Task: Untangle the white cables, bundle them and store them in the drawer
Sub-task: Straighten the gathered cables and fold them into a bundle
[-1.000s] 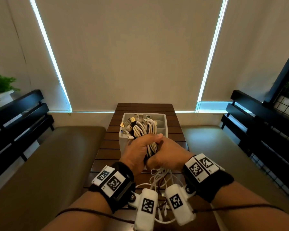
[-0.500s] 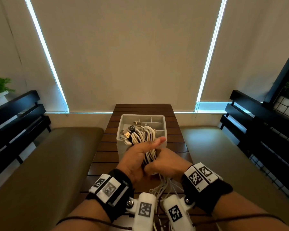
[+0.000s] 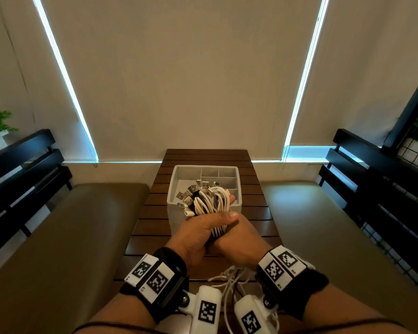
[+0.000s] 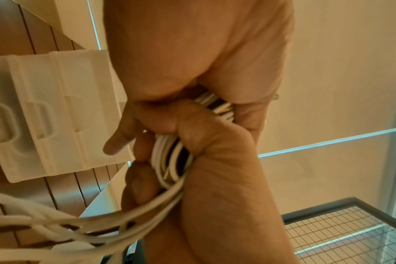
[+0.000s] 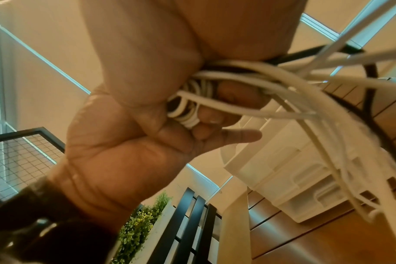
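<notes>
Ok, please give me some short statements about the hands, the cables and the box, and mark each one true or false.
1. The left hand and the right hand both grip the cable bundle. True.
2. The cable bundle lies loose in the organiser box, untouched. False: the hands hold it.
3. The organiser box stands on the slatted wooden table. True.
4. Every cable is black. False: most are white.
5. Below the hands hang loose cable ends. True.

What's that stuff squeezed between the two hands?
A bundle of cables, mostly white with some black, gripped by the left hand and right hand. The head view shows it best.
</notes>
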The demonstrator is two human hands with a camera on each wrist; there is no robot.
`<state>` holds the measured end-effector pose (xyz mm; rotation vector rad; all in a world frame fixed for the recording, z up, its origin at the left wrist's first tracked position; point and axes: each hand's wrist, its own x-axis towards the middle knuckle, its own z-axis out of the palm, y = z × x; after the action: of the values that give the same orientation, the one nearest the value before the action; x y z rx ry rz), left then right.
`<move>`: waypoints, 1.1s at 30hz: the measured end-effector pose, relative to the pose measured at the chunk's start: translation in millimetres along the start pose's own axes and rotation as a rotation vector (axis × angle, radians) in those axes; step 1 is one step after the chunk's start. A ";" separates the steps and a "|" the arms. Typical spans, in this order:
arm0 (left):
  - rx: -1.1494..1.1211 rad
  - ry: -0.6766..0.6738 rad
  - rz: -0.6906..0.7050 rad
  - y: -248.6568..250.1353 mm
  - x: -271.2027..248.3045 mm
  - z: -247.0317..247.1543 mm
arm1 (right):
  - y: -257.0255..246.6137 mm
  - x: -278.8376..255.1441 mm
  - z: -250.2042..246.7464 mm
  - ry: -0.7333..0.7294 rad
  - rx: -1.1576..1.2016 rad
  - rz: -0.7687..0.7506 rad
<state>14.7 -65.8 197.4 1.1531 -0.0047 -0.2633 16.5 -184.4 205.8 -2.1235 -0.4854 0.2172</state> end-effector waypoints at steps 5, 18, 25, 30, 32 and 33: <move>0.134 0.112 0.090 -1.7 4.6 0.7 | -4.2 -2.7 -4.2 -0.004 0.092 0.042; 0.023 0.103 0.038 -0.1 0.4 3.0 | 6.7 -0.9 -26.6 -0.371 0.113 0.092; 0.058 0.049 0.065 9.3 0.0 5.7 | 6.1 16.2 -52.5 0.141 0.480 -0.028; 0.232 -0.050 0.099 8.4 -4.2 26.1 | -20.8 24.2 -38.9 0.172 0.520 -0.159; 0.261 -0.080 0.108 8.4 -4.7 29.1 | -25.8 22.9 -39.3 0.218 0.502 -0.158; 0.269 -0.085 0.102 7.7 -5.5 29.5 | -27.1 22.3 -39.2 0.239 0.491 -0.181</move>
<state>6.9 -88.3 217.1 1.4033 -0.1777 -0.2250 42.8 -191.0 250.9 -1.5905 -0.4278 -0.0231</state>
